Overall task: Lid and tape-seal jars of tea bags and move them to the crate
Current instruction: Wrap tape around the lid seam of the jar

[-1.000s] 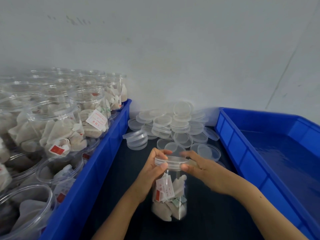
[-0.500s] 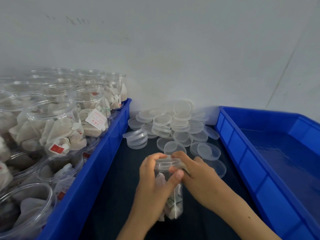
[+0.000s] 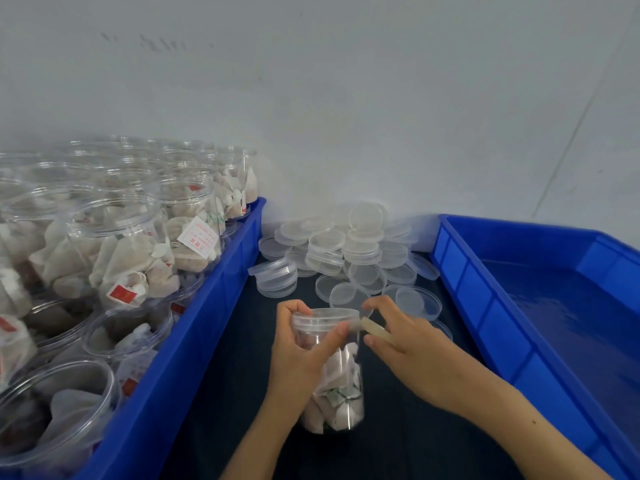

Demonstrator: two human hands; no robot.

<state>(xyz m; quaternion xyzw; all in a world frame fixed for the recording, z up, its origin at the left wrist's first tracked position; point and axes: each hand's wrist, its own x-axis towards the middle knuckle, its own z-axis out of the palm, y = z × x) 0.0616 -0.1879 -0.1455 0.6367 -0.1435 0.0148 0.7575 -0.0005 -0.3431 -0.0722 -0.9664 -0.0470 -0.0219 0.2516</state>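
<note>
My left hand [image 3: 298, 355] wraps the clear lidded plastic jar of tea bags [image 3: 330, 368], steadying it upright on the dark surface between the hands — so my right hand [image 3: 405, 348], pinching a pale tape strip [image 3: 374, 330], can seal the rim before the empty blue plastic crate [image 3: 512, 355] beside it.

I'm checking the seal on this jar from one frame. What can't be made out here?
- Tape strip, head view: its far end lies under the right hand; a roll, if any, is hidden.
- Lid seam: how far tape wraps the jar is hidden by the left hand.
- Label print in the left crate: too small to read.
- Right crate: cut off by the frame edge.
</note>
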